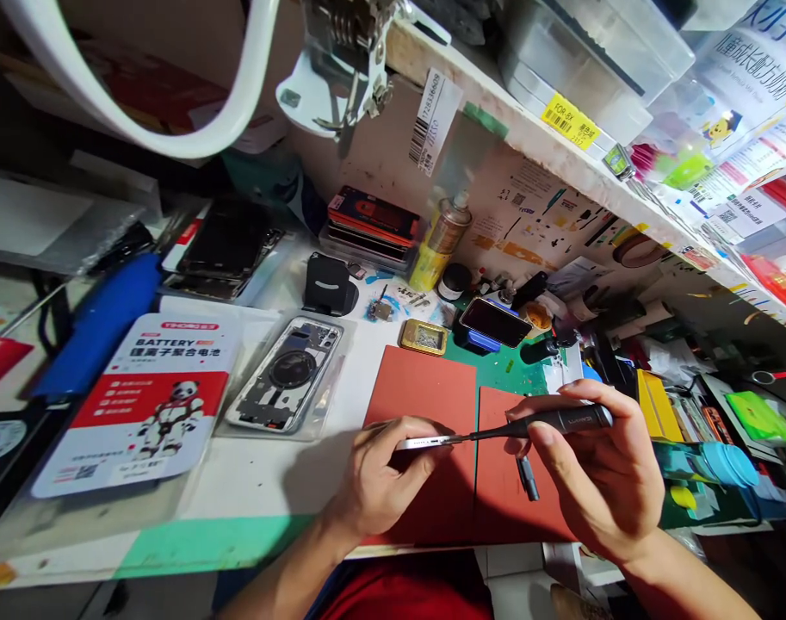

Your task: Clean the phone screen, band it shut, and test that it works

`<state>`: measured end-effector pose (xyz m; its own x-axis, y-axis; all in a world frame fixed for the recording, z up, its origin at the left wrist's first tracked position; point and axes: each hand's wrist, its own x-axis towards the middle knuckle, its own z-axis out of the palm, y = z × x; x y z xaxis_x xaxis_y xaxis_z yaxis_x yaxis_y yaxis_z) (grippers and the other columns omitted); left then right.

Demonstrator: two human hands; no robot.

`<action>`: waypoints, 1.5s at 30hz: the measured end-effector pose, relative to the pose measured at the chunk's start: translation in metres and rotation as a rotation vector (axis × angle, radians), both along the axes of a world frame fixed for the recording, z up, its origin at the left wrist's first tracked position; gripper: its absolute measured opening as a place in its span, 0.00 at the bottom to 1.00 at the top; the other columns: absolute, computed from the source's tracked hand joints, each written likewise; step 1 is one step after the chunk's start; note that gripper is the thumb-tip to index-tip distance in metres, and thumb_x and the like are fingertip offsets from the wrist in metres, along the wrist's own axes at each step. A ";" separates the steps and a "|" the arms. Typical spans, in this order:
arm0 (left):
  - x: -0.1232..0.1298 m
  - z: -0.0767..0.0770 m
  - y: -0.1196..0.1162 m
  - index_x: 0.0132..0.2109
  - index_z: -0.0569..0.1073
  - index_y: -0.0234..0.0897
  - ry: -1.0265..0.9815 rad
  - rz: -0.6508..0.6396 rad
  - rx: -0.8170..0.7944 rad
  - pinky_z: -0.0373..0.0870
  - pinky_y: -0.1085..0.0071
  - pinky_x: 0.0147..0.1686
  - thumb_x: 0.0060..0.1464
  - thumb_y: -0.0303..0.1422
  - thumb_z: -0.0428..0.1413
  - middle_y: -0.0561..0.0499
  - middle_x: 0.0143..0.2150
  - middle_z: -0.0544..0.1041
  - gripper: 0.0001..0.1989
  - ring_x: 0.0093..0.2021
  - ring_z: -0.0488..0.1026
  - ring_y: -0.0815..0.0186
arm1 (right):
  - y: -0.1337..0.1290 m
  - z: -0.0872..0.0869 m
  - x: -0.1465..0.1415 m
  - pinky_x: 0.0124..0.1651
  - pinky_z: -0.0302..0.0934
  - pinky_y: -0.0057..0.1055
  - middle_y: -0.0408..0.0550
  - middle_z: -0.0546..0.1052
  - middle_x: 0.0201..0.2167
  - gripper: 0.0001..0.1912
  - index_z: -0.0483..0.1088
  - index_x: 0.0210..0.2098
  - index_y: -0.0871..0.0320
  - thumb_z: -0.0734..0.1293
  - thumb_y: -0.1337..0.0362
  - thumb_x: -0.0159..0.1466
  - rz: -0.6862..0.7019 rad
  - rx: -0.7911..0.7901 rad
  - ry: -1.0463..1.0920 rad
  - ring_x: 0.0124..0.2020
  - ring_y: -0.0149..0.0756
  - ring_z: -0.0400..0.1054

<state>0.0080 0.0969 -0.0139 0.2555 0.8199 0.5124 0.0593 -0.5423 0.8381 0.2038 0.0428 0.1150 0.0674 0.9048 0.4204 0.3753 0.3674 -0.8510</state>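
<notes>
My left hand (380,478) is closed around a phone (424,443), held edge-on with its thin light edge facing me. In my right hand (615,482) is a black screwdriver (560,421), lying nearly level and pointing left. Its tip meets the phone's right end; the exact contact spot is too small to make out. Below the right fingers shows a small dark cylindrical piece (528,478); whether the hand also holds it I cannot tell. Both hands are above a reddish-brown work mat (424,508).
Left of the mat lie a bagged phone back housing (293,368) and a battery package (153,405). Behind stand a spray can (441,245) and a dark-screened phone on a blue stand (496,322). A shelf edge (528,120) overhangs the bench. A blue-capped bottle (721,465) lies right.
</notes>
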 end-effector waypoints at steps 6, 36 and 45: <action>0.000 0.000 -0.001 0.42 0.78 0.42 0.000 0.009 -0.001 0.78 0.75 0.34 0.63 0.30 0.64 0.56 0.35 0.86 0.02 0.31 0.84 0.67 | 0.002 0.000 0.001 0.37 0.82 0.32 0.48 0.85 0.45 0.23 0.67 0.61 0.49 0.69 0.76 0.72 0.042 -0.011 0.013 0.34 0.36 0.83; 0.001 0.011 0.000 0.44 0.81 0.42 -0.088 -0.035 -0.065 0.81 0.73 0.36 0.66 0.32 0.63 0.53 0.39 0.88 0.02 0.35 0.86 0.65 | 0.050 0.073 -0.011 0.24 0.64 0.31 0.40 0.79 0.27 0.12 0.71 0.49 0.51 0.73 0.66 0.69 0.397 0.112 -0.888 0.21 0.34 0.71; 0.005 0.007 0.002 0.44 0.81 0.41 -0.154 -0.029 -0.029 0.79 0.76 0.34 0.62 0.28 0.66 0.54 0.37 0.88 0.05 0.32 0.85 0.67 | 0.070 0.083 -0.020 0.28 0.61 0.29 0.41 0.76 0.28 0.05 0.69 0.47 0.56 0.66 0.68 0.72 0.463 0.098 -0.917 0.23 0.31 0.69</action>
